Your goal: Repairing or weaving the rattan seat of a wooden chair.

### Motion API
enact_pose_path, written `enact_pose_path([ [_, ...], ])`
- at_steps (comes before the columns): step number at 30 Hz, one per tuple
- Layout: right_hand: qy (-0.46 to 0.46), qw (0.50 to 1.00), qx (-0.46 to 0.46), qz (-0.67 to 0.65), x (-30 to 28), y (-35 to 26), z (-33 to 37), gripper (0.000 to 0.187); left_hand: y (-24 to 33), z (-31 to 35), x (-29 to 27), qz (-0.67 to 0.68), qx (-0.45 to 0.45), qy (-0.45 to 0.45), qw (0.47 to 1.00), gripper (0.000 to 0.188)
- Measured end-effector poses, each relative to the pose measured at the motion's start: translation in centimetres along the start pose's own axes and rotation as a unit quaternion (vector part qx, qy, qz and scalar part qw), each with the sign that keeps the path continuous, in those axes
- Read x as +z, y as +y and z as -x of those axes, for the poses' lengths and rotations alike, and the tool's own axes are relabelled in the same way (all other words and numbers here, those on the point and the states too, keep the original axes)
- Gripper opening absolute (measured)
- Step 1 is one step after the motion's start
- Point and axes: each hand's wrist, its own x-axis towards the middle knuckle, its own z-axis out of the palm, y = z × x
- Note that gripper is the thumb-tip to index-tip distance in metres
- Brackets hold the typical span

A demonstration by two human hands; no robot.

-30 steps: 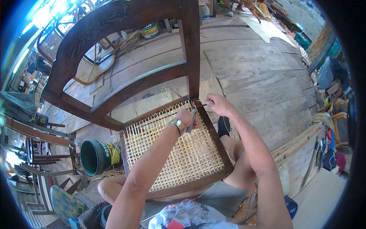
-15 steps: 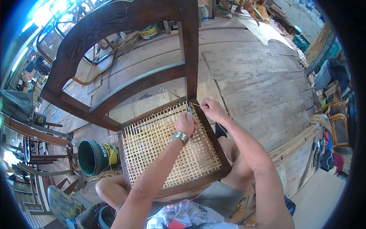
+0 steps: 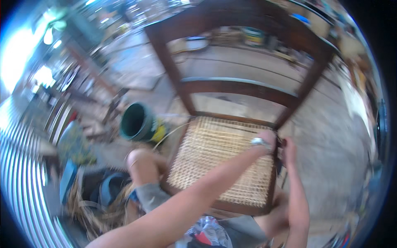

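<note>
while the left hand (image 3: 266, 137) is over the cane seat (image 3: 209, 153), which spreads leftward from it, and the right hand (image 3: 289, 149) just beside, both too blurred to tell if clamped, edge weaving seems under way, next needing precision, the chair back (image 3: 240, 87) beyond.

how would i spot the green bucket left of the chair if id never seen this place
Find the dark wooden chair, then look left of its woven seat. Just beyond the person's bare left knee is the green bucket, yellow on its right side. Unlike the green-and-yellow container framed by the chair's back, it is nearer and shows its dark open mouth.
</note>
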Motion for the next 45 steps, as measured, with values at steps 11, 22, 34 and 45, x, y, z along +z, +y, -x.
enact_pose_path([
  [11, -0.254, 0.938, 0.209, -0.108, -3.5, -4.5, 0.8, 0.016, -2.1, 1.6, -1.6, 0.403, -0.193, 0.016, 0.894, 0.037],
  [22, -0.319, 0.901, 0.279, -0.092, -5.1, -5.1, 0.9, 0.014, -3.3, -0.1, 0.3, 0.408, -0.147, 0.093, 0.896, 0.044],
  [34, -0.268, 0.931, 0.231, -0.092, -4.9, -4.1, -0.1, 0.014, -8.1, 4.5, -3.1, 0.080, -0.086, 0.029, 0.993, 0.047],
  [45, -0.247, 0.944, 0.194, -0.105, -5.4, -5.6, 0.9, 0.015, -4.3, -0.5, -4.4, -0.180, 0.229, 0.058, 0.955, 0.018],
])
